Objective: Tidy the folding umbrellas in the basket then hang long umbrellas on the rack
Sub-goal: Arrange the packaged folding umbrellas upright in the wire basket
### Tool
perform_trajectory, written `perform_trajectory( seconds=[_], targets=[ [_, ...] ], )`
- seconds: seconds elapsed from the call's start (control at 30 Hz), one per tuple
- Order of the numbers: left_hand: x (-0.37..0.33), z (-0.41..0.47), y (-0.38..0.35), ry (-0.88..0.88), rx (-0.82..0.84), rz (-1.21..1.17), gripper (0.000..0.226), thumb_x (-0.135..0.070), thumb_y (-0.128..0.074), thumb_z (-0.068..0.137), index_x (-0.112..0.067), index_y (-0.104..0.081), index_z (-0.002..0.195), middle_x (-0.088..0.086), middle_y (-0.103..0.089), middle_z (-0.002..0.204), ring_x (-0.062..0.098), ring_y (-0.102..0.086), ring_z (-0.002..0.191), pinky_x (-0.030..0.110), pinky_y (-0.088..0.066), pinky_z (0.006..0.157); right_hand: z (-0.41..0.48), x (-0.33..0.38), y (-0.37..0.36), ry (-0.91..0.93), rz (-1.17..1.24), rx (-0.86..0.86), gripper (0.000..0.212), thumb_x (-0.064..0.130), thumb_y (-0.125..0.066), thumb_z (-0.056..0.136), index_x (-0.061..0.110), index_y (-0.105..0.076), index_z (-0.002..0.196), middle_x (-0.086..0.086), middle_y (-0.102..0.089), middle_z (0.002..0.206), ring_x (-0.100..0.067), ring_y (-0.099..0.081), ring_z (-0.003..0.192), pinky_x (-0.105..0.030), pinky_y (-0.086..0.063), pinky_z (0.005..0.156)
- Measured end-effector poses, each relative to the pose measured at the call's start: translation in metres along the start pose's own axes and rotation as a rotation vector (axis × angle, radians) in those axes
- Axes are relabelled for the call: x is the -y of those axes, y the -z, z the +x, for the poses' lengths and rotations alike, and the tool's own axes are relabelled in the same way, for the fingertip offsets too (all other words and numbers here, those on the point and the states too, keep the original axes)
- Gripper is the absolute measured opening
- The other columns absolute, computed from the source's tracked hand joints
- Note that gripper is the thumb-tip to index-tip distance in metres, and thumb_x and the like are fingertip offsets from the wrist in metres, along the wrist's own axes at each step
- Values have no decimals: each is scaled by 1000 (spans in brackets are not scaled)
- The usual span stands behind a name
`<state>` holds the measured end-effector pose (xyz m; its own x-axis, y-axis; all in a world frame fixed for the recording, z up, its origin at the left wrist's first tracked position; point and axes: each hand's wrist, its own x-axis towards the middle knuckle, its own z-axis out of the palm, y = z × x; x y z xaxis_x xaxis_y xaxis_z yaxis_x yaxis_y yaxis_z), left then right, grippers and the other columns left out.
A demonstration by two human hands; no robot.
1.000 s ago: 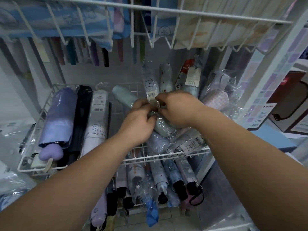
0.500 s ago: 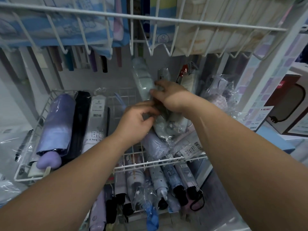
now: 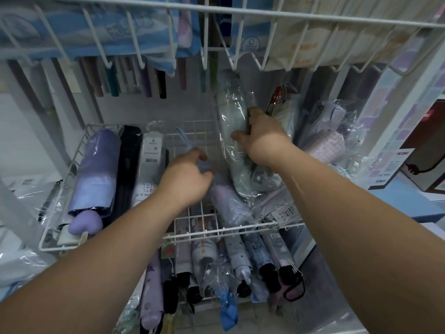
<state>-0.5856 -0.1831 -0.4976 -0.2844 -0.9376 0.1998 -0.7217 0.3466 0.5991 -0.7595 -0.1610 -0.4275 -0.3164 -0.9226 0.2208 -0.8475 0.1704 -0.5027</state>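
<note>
A white wire basket (image 3: pixel 224 231) holds folding umbrellas in clear wrappers. At its left lie a purple umbrella (image 3: pixel 96 172), a black one (image 3: pixel 127 165) and a white one (image 3: pixel 151 160), side by side. My right hand (image 3: pixel 260 138) grips a pale green wrapped umbrella (image 3: pixel 233 116) that stands tilted up at the basket's middle. My left hand (image 3: pixel 187 177) is closed around a light blue umbrella (image 3: pixel 226 198) lying in the basket, its strap loop sticking up behind my fingers. More wrapped umbrellas (image 3: pixel 322 143) are piled at the right.
A wire rack (image 3: pixel 240 10) overhead holds folded blue and cream items. Long umbrella handles (image 3: pixel 147 78) hang behind it. A lower basket (image 3: pixel 231 268) is packed with several folding umbrellas. A boxed item (image 3: pixel 426 145) stands on a blue shelf at the right.
My hands have parted. The right hand has tipped the pale green umbrella further upright toward the back; the left hand has dropped lower left onto the light blue umbrella.
</note>
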Motion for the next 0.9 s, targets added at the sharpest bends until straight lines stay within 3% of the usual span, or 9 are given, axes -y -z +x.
perform_trajectory(
  seconds=[0.1, 0.2, 0.33, 0.4, 0.47, 0.53, 0.67, 0.8, 0.9],
  targets=[
    [4, -7, -7, 60, 238, 178, 59, -52, -56, 93, -35, -41, 147, 14, -56, 140, 33, -57, 123, 32, -48, 95, -2, 0, -3, 11, -14, -7, 56, 36, -65, 92, 10, -44, 137, -17, -65, 123, -38, -61, 113, -36, -49, 91],
    [-2, -5, -18, 173, 321, -115, 67, -47, -66, 90, -33, -40, 150, 12, -56, 142, 31, -62, 118, 35, -53, 96, -4, 1, -4, 21, -2, 5, 50, 35, -65, 92, 11, -47, 131, -16, -66, 122, -37, -62, 112, -34, -47, 89],
    [-13, -4, -28, 306, 269, -504, 70, -15, -78, 84, -21, -46, 146, 10, -61, 127, 27, -65, 104, 34, -59, 81, -6, -1, -4, 23, 22, 6, 48, 36, -66, 91, 13, -48, 130, -14, -65, 123, -36, -61, 113, -31, -43, 85],
    [-18, -4, -30, 367, 229, -643, 66, -1, -75, 82, -19, -51, 141, 10, -62, 114, 26, -66, 90, 30, -58, 60, -5, -1, -3, 23, 35, 9, 48, 36, -66, 91, 14, -48, 130, -14, -65, 124, -36, -61, 113, -31, -44, 86],
    [-18, -4, -33, 406, 198, -728, 64, 8, -71, 81, -22, -55, 136, 14, -62, 115, 24, -64, 79, 24, -51, 42, -6, -1, -3, 26, 39, 15, 48, 35, -66, 92, 14, -48, 131, -14, -65, 124, -36, -61, 114, -33, -46, 90],
    [-16, -3, -34, 404, 162, -739, 65, 11, -67, 80, -25, -57, 133, 16, -61, 120, 24, -62, 76, 21, -48, 39, -6, -1, -5, 28, 38, 27, 49, 36, -65, 92, 13, -47, 131, -14, -65, 124, -36, -60, 115, -34, -46, 92],
    [-12, 3, -27, 320, 90, -674, 65, 11, -66, 75, -28, -61, 127, 13, -64, 114, 21, -61, 76, 21, -49, 49, -8, 1, -9, 15, 20, 39, 49, 36, -63, 95, 11, -43, 132, -17, -63, 124, -38, -59, 115, -33, -43, 85],
    [-2, 8, -15, 284, -2, -600, 66, 9, -65, 71, -28, -62, 126, 13, -67, 113, 25, -68, 87, 34, -61, 71, -9, 4, -13, 4, 29, 39, 47, 35, -62, 96, 10, -43, 131, -18, -63, 124, -38, -60, 113, -33, -43, 84],
    [8, 8, -5, 230, -56, -448, 63, 4, -64, 74, -29, -63, 128, 7, -66, 116, 20, -67, 90, 26, -57, 74, -9, 6, -19, -1, 30, 60, 44, 36, -62, 96, 11, -46, 129, -16, -63, 123, -38, -60, 111, -33, -44, 84]
  ],
)
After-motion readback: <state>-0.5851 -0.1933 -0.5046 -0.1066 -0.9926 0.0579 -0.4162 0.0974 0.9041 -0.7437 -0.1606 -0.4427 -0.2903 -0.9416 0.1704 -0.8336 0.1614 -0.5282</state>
